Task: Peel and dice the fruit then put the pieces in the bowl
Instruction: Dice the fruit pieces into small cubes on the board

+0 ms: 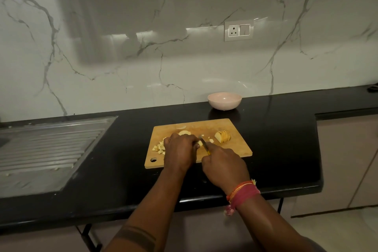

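Far left, a ribbed steel draining board [47, 145] sits set into the black surface [282, 149]. Moving in, the wooden cutting board [235, 149] lies near the front edge, and at its left end there is a heap of pale diced pieces [159, 148] just beside the left hand [180, 150]. That hand is palm down on the board, fingers curled over a piece of fruit [199, 143] — pinning it in place. Right against those fingers comes the knife [204, 144], blade angled down onto the fruit, handle lost inside the right hand [224, 166], whose fingers are wrapped tight around it. A red and orange thread band [243, 192] circles that wrist. Further right on the board, a sliced chunk of fruit [223, 136] stands fanned, apart from both hands. Behind the board, near the marble wall — a pale pink bowl [224, 100].
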A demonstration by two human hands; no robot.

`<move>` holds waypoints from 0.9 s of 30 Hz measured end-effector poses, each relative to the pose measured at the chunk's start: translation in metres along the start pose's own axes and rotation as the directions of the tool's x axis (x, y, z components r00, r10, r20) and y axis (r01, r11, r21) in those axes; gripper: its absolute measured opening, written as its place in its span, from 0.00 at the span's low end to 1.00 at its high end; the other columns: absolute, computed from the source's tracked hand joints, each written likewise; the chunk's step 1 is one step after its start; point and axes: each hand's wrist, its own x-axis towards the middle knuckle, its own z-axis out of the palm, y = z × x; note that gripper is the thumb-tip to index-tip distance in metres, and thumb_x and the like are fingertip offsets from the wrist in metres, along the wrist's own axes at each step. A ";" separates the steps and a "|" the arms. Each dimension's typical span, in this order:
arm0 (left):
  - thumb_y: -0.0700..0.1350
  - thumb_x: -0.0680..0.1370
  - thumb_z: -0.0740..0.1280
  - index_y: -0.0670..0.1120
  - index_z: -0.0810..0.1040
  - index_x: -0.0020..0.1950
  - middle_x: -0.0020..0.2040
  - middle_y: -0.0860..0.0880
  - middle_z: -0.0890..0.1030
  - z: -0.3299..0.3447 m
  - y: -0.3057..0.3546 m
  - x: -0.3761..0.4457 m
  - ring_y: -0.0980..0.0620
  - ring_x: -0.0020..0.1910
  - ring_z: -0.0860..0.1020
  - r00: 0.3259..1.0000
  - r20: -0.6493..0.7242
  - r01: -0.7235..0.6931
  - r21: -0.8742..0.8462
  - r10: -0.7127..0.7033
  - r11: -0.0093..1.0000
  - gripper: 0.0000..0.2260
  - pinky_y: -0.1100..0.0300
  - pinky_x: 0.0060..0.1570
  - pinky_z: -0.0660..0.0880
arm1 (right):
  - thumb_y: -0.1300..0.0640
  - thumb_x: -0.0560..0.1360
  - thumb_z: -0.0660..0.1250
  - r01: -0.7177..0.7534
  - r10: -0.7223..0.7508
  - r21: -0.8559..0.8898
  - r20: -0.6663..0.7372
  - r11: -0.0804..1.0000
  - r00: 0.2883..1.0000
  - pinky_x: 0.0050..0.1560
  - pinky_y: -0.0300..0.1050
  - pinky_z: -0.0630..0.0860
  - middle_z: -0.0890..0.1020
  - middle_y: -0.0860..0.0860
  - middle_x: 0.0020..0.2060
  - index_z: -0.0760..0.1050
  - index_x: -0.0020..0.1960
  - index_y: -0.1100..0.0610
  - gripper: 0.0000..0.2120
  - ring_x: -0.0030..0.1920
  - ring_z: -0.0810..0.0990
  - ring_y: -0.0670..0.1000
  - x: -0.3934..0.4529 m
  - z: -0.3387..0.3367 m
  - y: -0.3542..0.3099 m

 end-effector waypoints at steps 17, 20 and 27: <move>0.55 0.82 0.64 0.57 0.82 0.63 0.58 0.55 0.83 0.000 0.002 0.001 0.47 0.61 0.73 1.000 -0.012 0.028 0.037 -0.028 0.999 0.12 0.48 0.60 0.66 | 0.50 0.79 0.58 0.073 -0.072 -0.116 0.010 0.991 0.997 0.36 0.45 0.75 0.79 0.47 0.38 0.63 0.76 0.46 0.25 0.36 0.77 0.47 -0.024 0.008 0.007; 0.55 0.82 0.66 0.57 0.81 0.64 0.59 0.55 0.83 0.000 0.001 -0.001 0.47 0.62 0.73 0.999 -0.011 0.049 -0.003 -0.049 0.999 0.12 0.47 0.61 0.65 | 0.49 0.79 0.58 0.068 -0.069 -0.085 -0.003 0.994 0.998 0.36 0.44 0.76 0.79 0.47 0.39 0.62 0.77 0.44 0.26 0.37 0.77 0.46 -0.030 0.004 0.011; 0.54 0.81 0.67 0.58 0.80 0.66 0.62 0.55 0.80 -0.003 -0.001 -0.003 0.48 0.63 0.73 0.996 0.010 0.093 -0.046 -0.093 0.995 0.14 0.46 0.64 0.64 | 0.50 0.79 0.57 0.067 -0.067 -0.002 -0.026 0.998 0.997 0.37 0.45 0.76 0.80 0.48 0.39 0.59 0.79 0.44 0.27 0.38 0.78 0.48 -0.018 0.004 0.003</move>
